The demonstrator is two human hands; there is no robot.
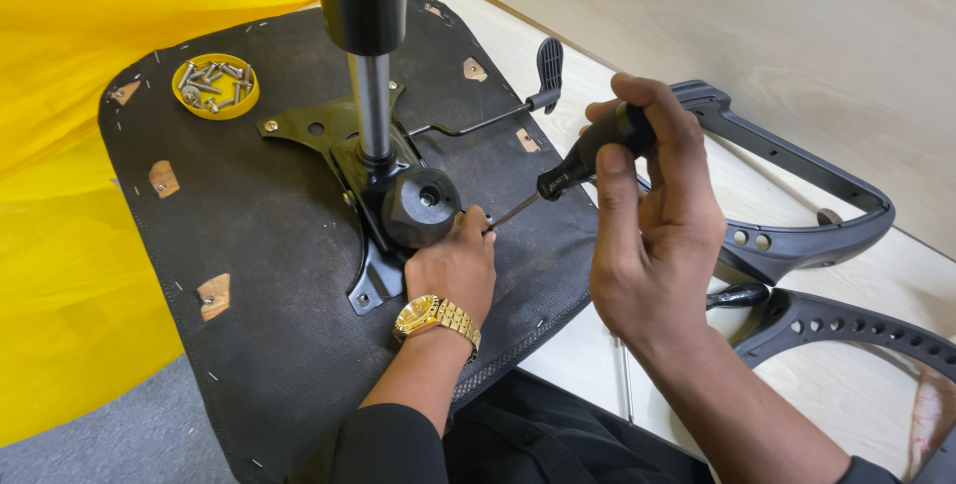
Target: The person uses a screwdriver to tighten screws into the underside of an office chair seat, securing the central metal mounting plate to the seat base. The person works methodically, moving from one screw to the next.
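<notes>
Screwdriver with a black handle is sitting closed in the right hand, its thin shaft slanting down toward 8 o'clock to the metal mechanism plate at the middle of the upturned seat base. The left hand, wearing a gold watch, is pinching its fingers narrowly around the screwdriver's tip, just beside the round black knob; whatever lies under the fingertips is hidden. Rising at 12 o'clock, the gas-lift column is crowding the plate, and a black lever is reaching out toward 2 o'clock. At 10 o'clock a yellow lid is holding loose screws on the seat's dark fabric. Two black armrest frames are lying at 3 o'clock on the pale floor, close behind the right hand. Yellow sheeting is spreading at 9 o'clock.
</notes>
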